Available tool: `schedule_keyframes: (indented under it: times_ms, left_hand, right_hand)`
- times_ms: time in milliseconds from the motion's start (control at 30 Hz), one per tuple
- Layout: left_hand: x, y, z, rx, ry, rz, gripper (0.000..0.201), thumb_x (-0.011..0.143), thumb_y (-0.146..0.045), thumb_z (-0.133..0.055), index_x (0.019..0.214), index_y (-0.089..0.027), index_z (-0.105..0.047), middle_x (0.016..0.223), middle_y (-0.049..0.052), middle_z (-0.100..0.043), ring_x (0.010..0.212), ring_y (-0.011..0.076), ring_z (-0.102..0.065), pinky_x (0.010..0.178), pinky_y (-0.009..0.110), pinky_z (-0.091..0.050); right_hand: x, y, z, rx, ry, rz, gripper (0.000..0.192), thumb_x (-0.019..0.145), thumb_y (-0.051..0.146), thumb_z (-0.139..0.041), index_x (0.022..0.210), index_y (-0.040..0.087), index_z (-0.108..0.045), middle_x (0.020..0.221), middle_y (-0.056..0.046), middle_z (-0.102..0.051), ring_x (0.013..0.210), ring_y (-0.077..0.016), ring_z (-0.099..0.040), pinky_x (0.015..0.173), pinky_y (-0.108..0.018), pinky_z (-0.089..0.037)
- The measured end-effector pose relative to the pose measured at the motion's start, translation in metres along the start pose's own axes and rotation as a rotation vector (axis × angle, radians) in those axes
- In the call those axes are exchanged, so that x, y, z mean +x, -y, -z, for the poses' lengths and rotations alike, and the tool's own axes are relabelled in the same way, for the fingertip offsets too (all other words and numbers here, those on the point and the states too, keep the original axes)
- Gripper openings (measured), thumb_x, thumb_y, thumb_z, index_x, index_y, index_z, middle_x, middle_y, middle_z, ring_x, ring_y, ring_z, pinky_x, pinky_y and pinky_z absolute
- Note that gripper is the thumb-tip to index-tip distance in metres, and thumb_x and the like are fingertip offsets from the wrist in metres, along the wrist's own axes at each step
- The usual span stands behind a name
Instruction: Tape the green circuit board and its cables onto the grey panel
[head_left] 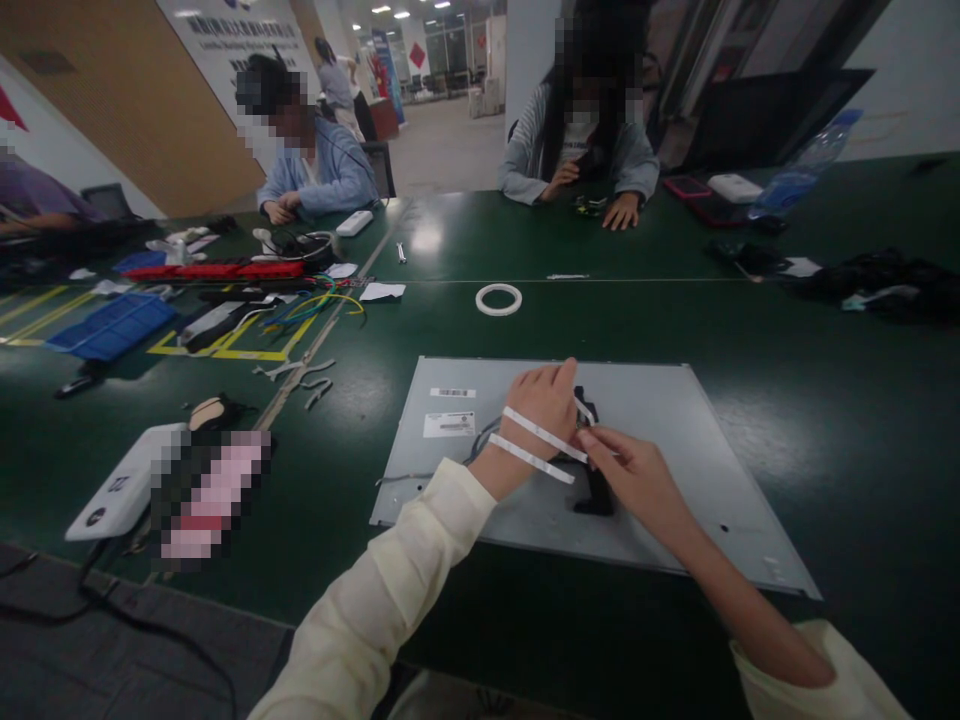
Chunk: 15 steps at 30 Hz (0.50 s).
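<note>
A flat grey metal panel (675, 480) lies on the green table in front of me, with labels on its left part. My left hand (541, 400) is over its middle, back upward, fingers curled and their tips hidden. Two white tape strips (534, 460) are stuck across the back of that hand and wrist, their free ends sticking out to the right. Beside it, my right hand (630, 470) pinches close to the upper strip; what lies between its fingertips is unclear. Beneath both hands are a black bracket (598, 492) and dark cables (486, 437), partly covered.
Beyond the panel lies a white tape roll (499, 300). Tape scraps (296, 372), a white power bank (127, 485) and a blue tray (112, 325) are on the left. Two people sit across the table; a water bottle (806, 170) stands tilted at far right.
</note>
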<state>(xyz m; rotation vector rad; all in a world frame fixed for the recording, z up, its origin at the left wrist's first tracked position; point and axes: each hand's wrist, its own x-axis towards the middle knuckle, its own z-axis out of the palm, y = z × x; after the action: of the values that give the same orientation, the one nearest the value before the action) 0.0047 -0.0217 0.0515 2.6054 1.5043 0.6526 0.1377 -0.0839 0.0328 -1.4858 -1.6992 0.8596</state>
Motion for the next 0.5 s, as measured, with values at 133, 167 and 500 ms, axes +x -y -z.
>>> schedule_keyframes:
  times_ms: [133,167,500]
  left_hand:
    - [0.000,0.001,0.002,0.054,-0.003,0.022,0.041,0.085,-0.016,-0.042,0.126,-0.013,-0.042,0.107,0.008,-0.063,0.096,0.0205,-0.057,0.084,0.032,-0.042]
    - [0.001,0.003,0.002,0.082,-0.006,0.020,0.041,0.086,-0.016,-0.042,0.127,-0.014,-0.041,0.107,0.008,-0.063,0.096,0.0202,-0.057,0.084,0.032,-0.042]
    - [0.008,0.029,0.014,0.366,-0.085,-0.016,0.042,0.090,-0.014,-0.036,0.132,-0.015,-0.038,0.096,0.008,-0.063,0.087,0.0196,-0.059,0.076,0.033,-0.039]
  right_hand:
    - [0.000,0.002,0.000,0.114,0.087,-0.028,0.037,0.081,0.045,-0.049,0.063,0.015,-0.062,0.061,-0.003,-0.060,0.057,-0.0138,-0.053,0.052,-0.022,-0.039]
    - [0.000,0.003,0.001,0.135,0.090,-0.027,0.036,0.081,0.044,-0.050,0.061,0.016,-0.060,0.059,-0.002,-0.058,0.056,-0.0131,-0.052,0.052,-0.022,-0.039]
    - [-0.006,0.021,0.007,0.101,0.112,0.115,0.030,0.088,0.038,-0.045,0.076,0.016,-0.061,0.068,-0.001,-0.054,0.063,-0.0121,-0.048,0.056,-0.021,-0.035]
